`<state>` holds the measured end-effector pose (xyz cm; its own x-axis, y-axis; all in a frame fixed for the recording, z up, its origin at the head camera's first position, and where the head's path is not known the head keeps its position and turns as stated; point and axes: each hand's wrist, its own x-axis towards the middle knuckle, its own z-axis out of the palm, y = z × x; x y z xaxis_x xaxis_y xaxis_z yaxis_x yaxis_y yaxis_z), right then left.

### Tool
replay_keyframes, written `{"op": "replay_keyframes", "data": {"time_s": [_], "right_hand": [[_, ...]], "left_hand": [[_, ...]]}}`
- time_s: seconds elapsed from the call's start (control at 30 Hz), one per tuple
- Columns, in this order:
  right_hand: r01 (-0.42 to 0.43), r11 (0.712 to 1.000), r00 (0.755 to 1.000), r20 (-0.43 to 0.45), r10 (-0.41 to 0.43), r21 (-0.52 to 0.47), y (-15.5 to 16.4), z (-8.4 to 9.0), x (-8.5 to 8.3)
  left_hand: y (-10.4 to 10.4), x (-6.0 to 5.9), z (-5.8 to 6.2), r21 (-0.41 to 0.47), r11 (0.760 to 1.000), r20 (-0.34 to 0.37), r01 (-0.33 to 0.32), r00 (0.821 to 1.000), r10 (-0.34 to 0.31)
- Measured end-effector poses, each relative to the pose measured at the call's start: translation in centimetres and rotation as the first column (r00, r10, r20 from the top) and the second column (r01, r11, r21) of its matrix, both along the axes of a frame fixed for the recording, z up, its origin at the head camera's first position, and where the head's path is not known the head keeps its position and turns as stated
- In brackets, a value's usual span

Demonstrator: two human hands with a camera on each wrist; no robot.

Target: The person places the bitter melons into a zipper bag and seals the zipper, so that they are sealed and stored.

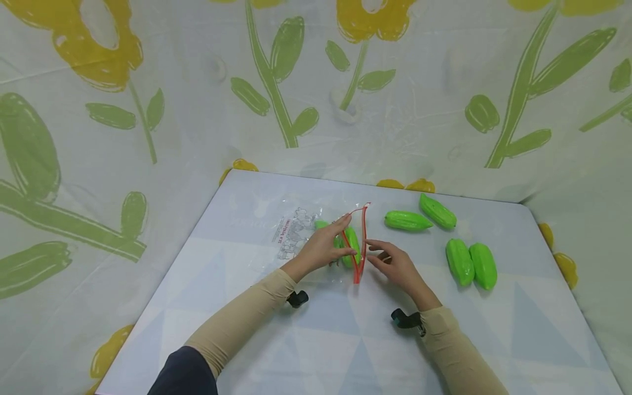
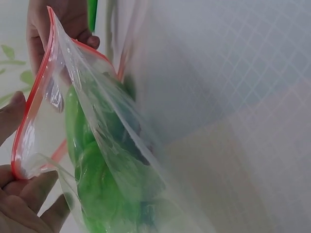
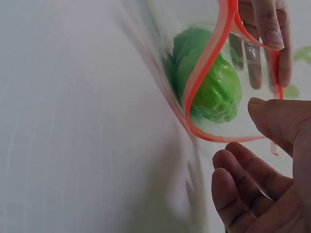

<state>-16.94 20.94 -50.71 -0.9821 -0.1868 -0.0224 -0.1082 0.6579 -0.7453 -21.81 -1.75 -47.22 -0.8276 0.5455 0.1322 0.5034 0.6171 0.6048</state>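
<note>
A clear zip bag (image 1: 306, 233) with a red-edged mouth lies on the table, its mouth gaping toward the right. Shiny green gourd-shaped pieces (image 2: 99, 179) show through its plastic. My left hand (image 1: 323, 244) holds the mouth's left edge, thumb and fingers spread along the red strip; part of it shows through the film in the right wrist view. On the other side of the mouth is my right hand (image 1: 395, 266), fingertips right by the red strip. Its thumb and fingers (image 3: 252, 170) stand apart, with nothing between them.
Several more green gourd-shaped pieces lie to the right: a pair (image 1: 484, 266) side by side and others (image 1: 407, 220) farther back. The table (image 1: 237, 203) backs onto a flower-patterned curtain (image 1: 395, 120). Dark wrist-worn cameras (image 1: 405, 319) hang near both wrists.
</note>
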Motion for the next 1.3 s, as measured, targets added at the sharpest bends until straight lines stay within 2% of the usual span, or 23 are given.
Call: {"op": "replay_keyframes", "data": {"time_s": [0.53,1.1,1.3], "right_hand": [[0.054,0.999,0.998,0.019,-0.055,0.002,2.4,0.0,1.1],[0.072,0.997,0.992,-0.103,-0.071,0.012,6.4,-0.4,2.8],[0.068,0.998,0.989,-0.13,-0.066,0.012,7.7,0.1,3.3]], "left_hand": [[-0.1,-0.1,-0.2,0.03,0.999,-0.046,-0.017,0.999,0.019],[-0.1,-0.2,-0.5,0.035,0.999,-0.056,-0.018,0.998,0.02],[-0.1,-0.3,-0.5,0.026,0.999,-0.05,-0.021,0.998,0.023]]}}
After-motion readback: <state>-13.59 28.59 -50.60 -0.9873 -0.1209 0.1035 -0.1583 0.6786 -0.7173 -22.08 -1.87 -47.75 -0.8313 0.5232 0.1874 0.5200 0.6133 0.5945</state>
